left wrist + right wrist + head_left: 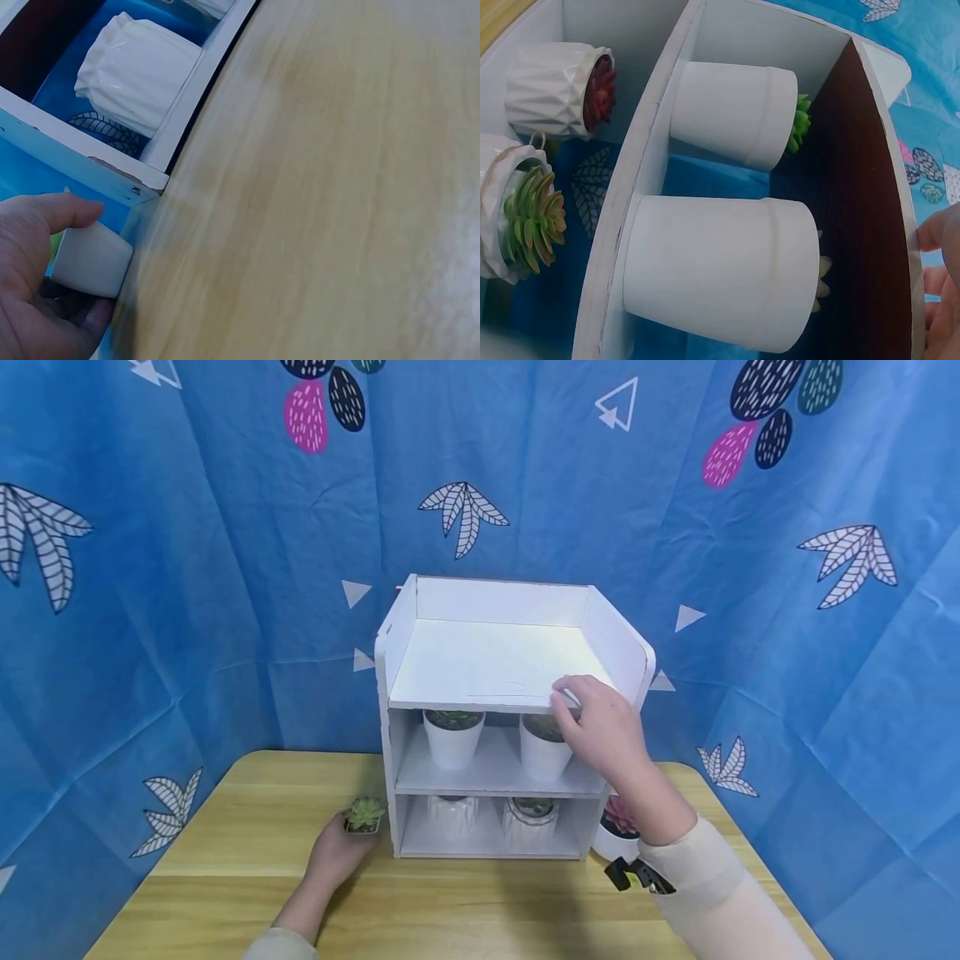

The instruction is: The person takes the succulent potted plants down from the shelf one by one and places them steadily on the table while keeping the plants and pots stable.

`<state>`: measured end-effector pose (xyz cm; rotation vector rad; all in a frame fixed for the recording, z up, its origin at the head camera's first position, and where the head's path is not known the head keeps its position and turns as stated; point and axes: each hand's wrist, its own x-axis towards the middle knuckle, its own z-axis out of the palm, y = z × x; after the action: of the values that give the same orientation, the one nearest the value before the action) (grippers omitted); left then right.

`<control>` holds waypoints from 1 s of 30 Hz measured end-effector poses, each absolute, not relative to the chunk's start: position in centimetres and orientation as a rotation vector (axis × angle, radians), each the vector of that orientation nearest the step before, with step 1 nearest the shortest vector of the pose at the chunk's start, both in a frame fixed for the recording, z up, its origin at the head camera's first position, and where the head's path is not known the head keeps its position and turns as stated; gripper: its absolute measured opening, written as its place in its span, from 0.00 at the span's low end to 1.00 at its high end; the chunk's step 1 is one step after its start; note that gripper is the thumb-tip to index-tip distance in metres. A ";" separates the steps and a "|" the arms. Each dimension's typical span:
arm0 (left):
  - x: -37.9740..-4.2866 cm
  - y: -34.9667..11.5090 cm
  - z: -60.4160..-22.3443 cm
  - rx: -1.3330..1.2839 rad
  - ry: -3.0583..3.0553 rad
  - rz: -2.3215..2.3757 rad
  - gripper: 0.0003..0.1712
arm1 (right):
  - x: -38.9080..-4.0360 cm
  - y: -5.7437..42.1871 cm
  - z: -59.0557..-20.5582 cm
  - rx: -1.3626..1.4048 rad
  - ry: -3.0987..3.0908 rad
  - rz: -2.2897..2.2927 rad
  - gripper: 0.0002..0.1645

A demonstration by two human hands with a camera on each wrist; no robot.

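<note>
My left hand [337, 850] grips a small potted succulent [363, 814] low beside the left wall of a white shelf unit [381, 752]. In the left wrist view, the thumb and fingers [79, 211] close around its pale, square-sided pot [94, 259]; most of the green plant is hidden there. At the right part of the unit's top board [495, 652], my right hand [603, 727] has loosely bent fingers right at the front edge and nothing visible in its grasp. The right wrist view shows those fingers [934, 229] beside the board's edge.
Two smooth white pots [727, 270] with succulents stand on the middle shelf [495, 772]. Textured white pots [452, 814] occupy the bottom level. A pink succulent in a white pot [617, 842] sits right of the unit on the wooden table [247, 827]. Blue patterned cloth [300, 568] hangs behind.
</note>
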<state>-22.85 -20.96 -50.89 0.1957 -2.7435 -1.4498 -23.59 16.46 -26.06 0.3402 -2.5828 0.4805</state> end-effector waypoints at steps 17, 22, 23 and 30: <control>-22.8 -21.3 -50.6 0.193 -2.769 -1.471 0.47 | -23.5 16.5 -25.9 0.333 -2.589 0.480 0.23; -22.7 -21.2 -50.2 0.166 -2.780 -1.413 0.45 | -23.5 16.5 -25.8 0.330 -2.590 0.479 0.24; -22.6 -21.2 -50.2 0.166 -2.781 -1.407 0.45 | -23.5 16.5 -25.9 0.330 -2.590 0.477 0.23; -22.3 -21.4 -49.9 0.167 -2.797 -1.394 0.45 | -23.5 16.5 -26.0 0.337 -2.586 0.472 0.23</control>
<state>-22.31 -21.43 -49.92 0.1669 -2.7967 -1.3944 -23.52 16.47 -25.96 0.3375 -2.5864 0.4725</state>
